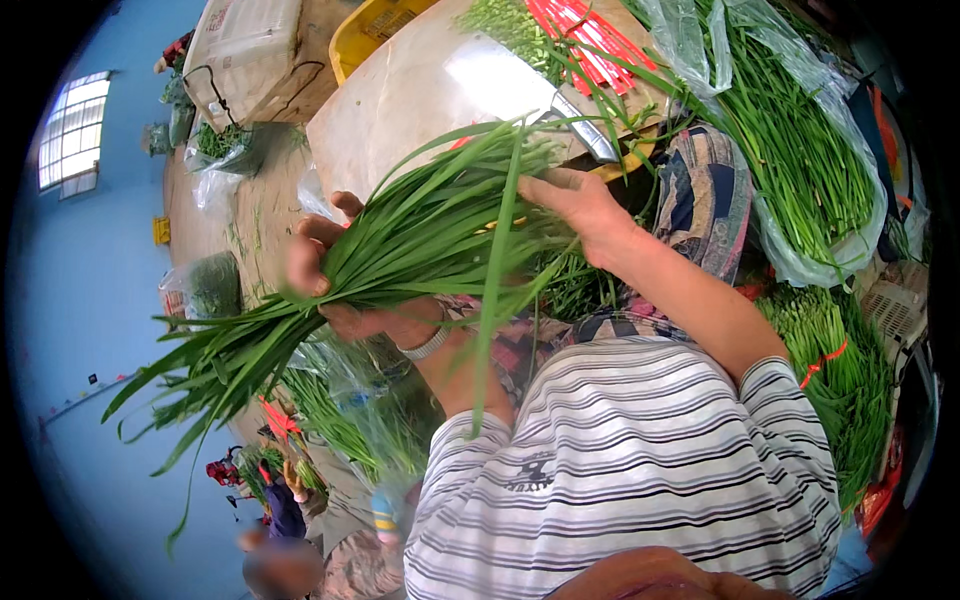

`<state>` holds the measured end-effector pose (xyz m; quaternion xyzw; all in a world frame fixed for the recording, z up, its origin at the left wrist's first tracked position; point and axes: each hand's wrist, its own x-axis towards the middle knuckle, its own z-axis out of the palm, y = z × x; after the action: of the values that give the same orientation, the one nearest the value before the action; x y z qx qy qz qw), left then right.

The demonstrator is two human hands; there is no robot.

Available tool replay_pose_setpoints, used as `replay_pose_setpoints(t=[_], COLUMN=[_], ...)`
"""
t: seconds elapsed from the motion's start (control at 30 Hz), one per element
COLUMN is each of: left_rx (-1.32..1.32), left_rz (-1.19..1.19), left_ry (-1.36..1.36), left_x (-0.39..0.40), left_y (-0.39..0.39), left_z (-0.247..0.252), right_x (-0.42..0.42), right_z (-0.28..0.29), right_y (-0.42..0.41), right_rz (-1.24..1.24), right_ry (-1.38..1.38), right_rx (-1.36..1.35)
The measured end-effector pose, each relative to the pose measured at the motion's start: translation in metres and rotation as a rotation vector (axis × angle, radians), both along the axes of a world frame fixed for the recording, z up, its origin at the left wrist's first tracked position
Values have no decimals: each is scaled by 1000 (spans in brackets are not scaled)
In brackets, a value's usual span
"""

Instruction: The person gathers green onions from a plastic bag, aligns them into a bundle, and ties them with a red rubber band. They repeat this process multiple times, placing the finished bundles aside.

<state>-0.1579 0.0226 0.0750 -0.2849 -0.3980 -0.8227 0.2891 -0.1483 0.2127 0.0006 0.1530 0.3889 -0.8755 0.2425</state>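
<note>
My left hand (322,277), with a metal bracelet at the wrist, is closed around a bunch of garlic chives (427,225). The leaf tips fan out to the lower left. At the bunch's stem end, my right hand (581,206) has its fingertips on the stems; their exact grip is partly hidden. One long leaf (499,277) hangs down across the bunch. Beyond my hands a cleaver (502,79) lies on a pale board (375,120), its handle pointing toward my right hand. Red-and-white strips (589,45) and cut green stems (510,30) lie behind it.
An open plastic bag of chives (795,150) is at right, above bunches tied in red (817,360). A yellow crate (367,34) and a white container (240,56) stand beyond the board. More bagged greens (214,285) are at left; a co-worker (285,517) is at lower left.
</note>
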Motion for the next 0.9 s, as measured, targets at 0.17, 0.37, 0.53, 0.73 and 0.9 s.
replay_pose_setpoints(t=[0.17, 0.37, 0.53, 0.73, 0.9], left_rx=[-63, -2, 0, 27, -23], left_rz=[8, -125, -135, -40, 159], left_ry=[-22, -15, -58, -171, -303], left_x=[4, 4, 7, 8, 6], left_y=[-15, -27, 6, -10, -19], left_z=[-7, -20, -18, -22, -33], right_x=[1, 15, -2, 10, 39], right_z=[-2, 5, -6, 2, 5], right_y=[11, 34, 17, 27, 48], right_rz=[-6, 251, 173, 81, 225], right_ry=[-138, 37, -119, -94, -113], right_rx=[-122, -86, -8, -160, -195])
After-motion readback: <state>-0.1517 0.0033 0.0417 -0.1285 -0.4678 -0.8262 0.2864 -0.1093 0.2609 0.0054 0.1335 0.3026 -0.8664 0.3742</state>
